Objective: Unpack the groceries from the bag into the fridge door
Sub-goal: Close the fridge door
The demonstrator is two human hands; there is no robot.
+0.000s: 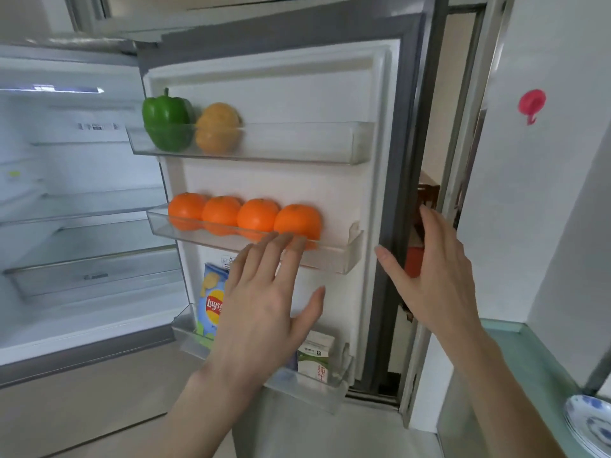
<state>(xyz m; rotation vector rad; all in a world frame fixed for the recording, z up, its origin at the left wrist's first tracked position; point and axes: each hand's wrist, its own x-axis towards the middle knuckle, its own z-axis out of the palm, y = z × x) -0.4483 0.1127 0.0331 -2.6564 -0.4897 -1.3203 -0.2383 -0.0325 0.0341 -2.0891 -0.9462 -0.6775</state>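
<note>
Groceries already line the open fridge door (334,104) as a person stands before it with both hands raised and empty. On the top door shelf (297,143) a green bell pepper (167,119) sits beside a round yellow-brown fruit (217,127), both at the hinge end, with the rest of that shelf bare. On the middle door shelf (344,256) four oranges (243,214) stand in a row that runs along the shelf from left to right. In the bottom door shelf (317,391) a bag of Lay's chips (211,299) stands upright at the left, and a milk carton (315,357) stands upright toward the right.

The left hand (261,312) is spread flat, palm toward the door, its fingertips (291,241) at the front lip of the middle shelf, just under the rightmost orange; whether they touch the plastic cannot be told. It grips nothing. The right hand (436,276) is likewise spread and grasping nothing, held beside the grey outer edge of the door, fingers pointing up.

The grocery bag is out of view, so the next item to unpack cannot be located from here. Judging by the filled shelves, the unpacking looks near its end or finished. If the door is to be swung shut, the right hand is the nearer to its free edge, which lies just to that hand's left. A green-topped desk (529,355) carrying blue-patterned plates (591,421) stands at right.
</note>
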